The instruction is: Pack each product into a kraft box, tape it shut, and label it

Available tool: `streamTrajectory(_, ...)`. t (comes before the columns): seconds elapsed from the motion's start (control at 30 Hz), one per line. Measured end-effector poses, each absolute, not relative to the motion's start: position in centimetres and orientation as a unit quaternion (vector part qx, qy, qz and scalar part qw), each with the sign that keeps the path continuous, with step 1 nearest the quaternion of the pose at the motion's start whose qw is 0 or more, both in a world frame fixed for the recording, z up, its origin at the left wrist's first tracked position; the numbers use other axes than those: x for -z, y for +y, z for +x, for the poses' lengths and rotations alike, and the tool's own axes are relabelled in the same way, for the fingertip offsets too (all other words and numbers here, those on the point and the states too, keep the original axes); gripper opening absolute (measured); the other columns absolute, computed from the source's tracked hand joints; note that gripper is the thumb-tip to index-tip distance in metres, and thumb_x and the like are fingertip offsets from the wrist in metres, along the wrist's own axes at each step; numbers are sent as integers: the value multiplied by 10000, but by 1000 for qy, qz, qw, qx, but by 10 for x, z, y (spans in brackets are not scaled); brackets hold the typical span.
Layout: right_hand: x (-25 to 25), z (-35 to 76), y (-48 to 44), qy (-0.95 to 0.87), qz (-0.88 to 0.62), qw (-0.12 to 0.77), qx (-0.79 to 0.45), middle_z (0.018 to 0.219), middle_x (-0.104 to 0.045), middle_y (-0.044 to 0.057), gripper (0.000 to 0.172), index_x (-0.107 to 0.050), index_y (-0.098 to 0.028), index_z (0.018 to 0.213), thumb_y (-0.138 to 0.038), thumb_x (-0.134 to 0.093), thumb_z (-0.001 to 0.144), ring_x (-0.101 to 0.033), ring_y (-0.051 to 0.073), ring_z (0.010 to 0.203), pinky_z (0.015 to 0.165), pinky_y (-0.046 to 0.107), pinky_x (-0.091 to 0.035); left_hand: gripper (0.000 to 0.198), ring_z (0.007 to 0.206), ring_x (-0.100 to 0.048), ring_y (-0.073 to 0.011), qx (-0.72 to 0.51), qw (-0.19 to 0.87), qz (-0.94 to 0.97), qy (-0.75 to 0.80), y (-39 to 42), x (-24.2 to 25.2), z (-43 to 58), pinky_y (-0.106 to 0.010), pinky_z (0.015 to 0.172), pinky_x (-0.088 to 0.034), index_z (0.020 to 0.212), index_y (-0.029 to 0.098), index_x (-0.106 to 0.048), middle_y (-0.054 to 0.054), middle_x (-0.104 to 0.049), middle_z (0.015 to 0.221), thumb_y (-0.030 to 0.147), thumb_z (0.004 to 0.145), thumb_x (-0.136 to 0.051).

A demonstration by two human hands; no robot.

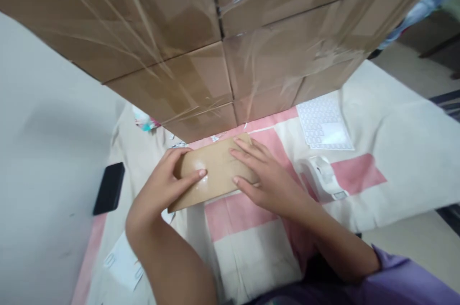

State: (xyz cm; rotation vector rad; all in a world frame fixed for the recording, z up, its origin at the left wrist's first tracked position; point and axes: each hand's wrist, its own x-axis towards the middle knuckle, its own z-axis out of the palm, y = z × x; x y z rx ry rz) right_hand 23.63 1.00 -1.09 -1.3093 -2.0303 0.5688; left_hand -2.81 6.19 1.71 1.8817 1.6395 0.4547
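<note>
A small brown cardboard box (215, 166) lies tilted between my hands, with a glossy patch of light on its top. My left hand (165, 175) is closed round its left end, the thumb on top and the fingers over the far edge. At the right end, my right hand (258, 171) rests with spread fingers and thumb on the top face. The underside of the box is hidden. Just beyond it rises a large stack of cardboard boxes (266, 65) under shiny clear tape or wrap.
A roll of white labels (321, 178) lies on the pink and white cloth (247, 238) at right, near printed sticker sheets (323, 123). On the left are a black phone (109, 189), white papers (124, 262) and a pale wall (46, 128).
</note>
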Motion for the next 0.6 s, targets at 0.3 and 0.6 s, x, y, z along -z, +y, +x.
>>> streamTrajectory(0.3,51,416,12,-559,-776,277,-89,1406,-656,206,631,-612,-175,1404,-567,-627,910,-638,432,1245,996,625,-539,411,1338,-480,-431,-239,109,729,632,37,-42,15,-635,1202,-286,1268,326,-650,-106,-605,1308,570,940,-615)
streamTrajectory(0.6,112,454,47,-575,-793,201,6,1357,-632,260,710,-542,-124,1451,-570,-614,903,-569,446,1224,992,664,-463,90,987,-689,-225,-321,358,859,177,6,-16,169,-399,935,-515,1019,286,-711,-47,-746,1089,265,944,-666)
